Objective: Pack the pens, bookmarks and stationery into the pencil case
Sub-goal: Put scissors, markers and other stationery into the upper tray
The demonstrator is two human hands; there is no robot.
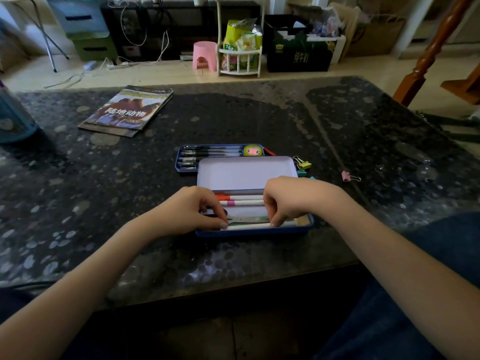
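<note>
A blue tin pencil case (253, 232) with a pale lilac inside lies open near the table's front edge. An orange-capped marker (239, 197), a pink-banded marker (241, 203) and scissors (246, 219) lie in it. My left hand (200, 211) and my right hand (285, 200) each pinch an end of a white pen (249, 226) along the case's near wall. Behind it a second blue tray (183, 168) holds several black pens (210, 152) and a yellow tape roll (252, 151). A yellow binder clip (304, 165) and a pink binder clip (346, 176) lie on the table to the right.
The dark speckled table (233, 118) carries a stack of magazines (127, 110) at the back left and a teal container (13, 120) at the far left edge. Small teal items (302, 173) peek out by the case's right side. Beyond the table stand a pink stool (205, 55) and boxes.
</note>
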